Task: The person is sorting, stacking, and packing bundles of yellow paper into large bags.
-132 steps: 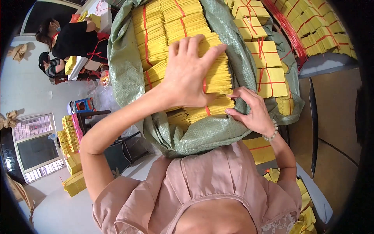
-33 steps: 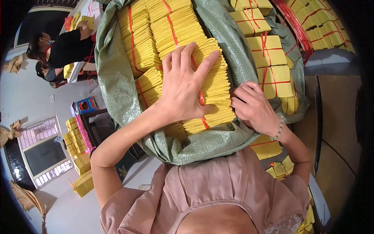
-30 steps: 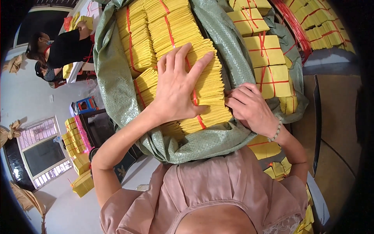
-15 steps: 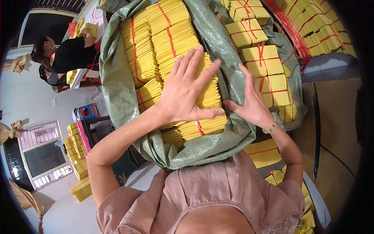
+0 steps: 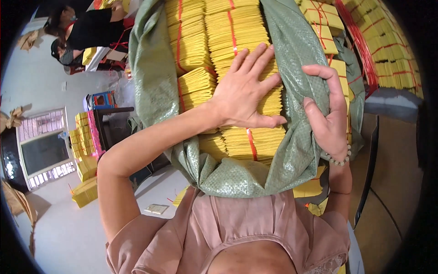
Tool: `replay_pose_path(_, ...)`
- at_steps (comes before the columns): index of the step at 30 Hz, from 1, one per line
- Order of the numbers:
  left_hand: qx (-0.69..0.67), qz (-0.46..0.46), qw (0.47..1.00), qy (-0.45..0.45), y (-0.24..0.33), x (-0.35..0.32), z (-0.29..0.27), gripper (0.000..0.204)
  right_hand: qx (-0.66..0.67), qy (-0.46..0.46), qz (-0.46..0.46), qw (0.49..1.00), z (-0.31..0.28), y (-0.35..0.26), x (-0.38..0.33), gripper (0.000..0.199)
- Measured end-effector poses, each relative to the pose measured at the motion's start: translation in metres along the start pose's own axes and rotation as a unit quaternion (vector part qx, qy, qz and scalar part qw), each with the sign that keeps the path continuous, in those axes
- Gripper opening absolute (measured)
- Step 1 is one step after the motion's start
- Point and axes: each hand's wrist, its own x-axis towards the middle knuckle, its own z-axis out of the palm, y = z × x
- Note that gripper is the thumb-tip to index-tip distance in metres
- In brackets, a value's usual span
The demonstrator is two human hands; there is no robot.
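I have the left hand [image 5: 248,91] flat on the yellow paper stacks [image 5: 248,34], fingers spread wide. Right hand [image 5: 331,112] is at the right side of the green sack [image 5: 235,180], thumb and forefinger well apart. Stacks sit inside the sack, bound with red ties [image 5: 252,145].

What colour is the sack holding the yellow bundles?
The sack is greyish green, with a woven sheen; it shows best in the head view.

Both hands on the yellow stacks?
No, the left hand lies spread on the yellow stacks, but the right hand is at the green sack.
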Motion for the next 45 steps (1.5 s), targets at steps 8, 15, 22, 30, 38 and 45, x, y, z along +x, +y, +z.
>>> replay_pose_path(8,-0.066,0.003,0.997,0.035,-0.034,-0.025,-0.013,0.067,-0.458,0.085,-0.174,0.867,-0.003,-0.048,-0.003,0.042)
replay_pose_path(15,-0.003,0.054,0.998,0.04,-0.036,-0.031,-0.014,0.08,-0.393,-0.158,-0.151,0.893,0.034,-0.038,-0.004,0.022)
replay_pose_path(22,0.017,0.089,0.995,0.032,-0.044,-0.031,-0.003,0.073,-0.413,-0.178,-0.196,0.872,0.041,-0.02,-0.005,0.017)
replay_pose_path(30,0.014,0.083,0.996,0.022,-0.047,-0.029,-0.002,0.063,-0.378,-0.182,-0.18,0.89,0.042,-0.007,-0.009,0.013)
replay_pose_path(38,0.012,0.075,0.997,-0.001,-0.046,-0.027,-0.006,0.055,-0.319,-0.13,-0.182,0.921,0.031,0.016,-0.021,0.012)
replay_pose_path(45,0.014,0.072,0.997,0.005,-0.045,-0.03,-0.009,0.056,-0.314,-0.189,-0.117,0.923,0.029,0.003,-0.015,0.024)
